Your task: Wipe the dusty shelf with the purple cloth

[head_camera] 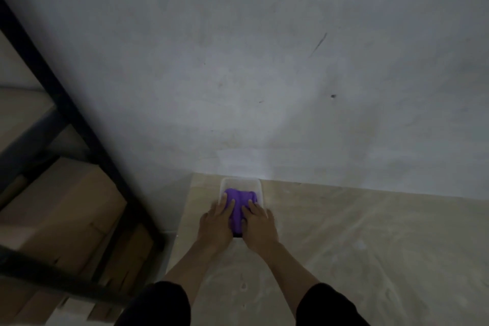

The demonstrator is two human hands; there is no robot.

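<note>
Left hand: the left hand (215,223) lies palm down, its fingers fairly straight and spread over the left half of the purple cloth (240,198), with no curl around it.
Right hand: the right hand (260,227) is just beside the left, at its 3 o'clock. It is also flat, with its fingers laid on the cloth's right half.
Cloth: bunched up, showing between and beyond the fingertips at 12 o'clock.
Container: the cloth sits in a clear plastic tub (260,188), whose rim shows around it.
Shelf: the tub rests at the far left corner of a pale wooden shelf (370,246), which is streaked with dust and runs off toward 3 and 5 o'clock.
Wall: a grey wall (264,61) rises at 12 o'clock, touching the shelf's back edge.
Rack: a black metal frame (79,124) stands at 9 to 10 o'clock.
Boxes: cardboard boxes (66,206) sit inside the frame at 8 to 9 o'clock.
</note>
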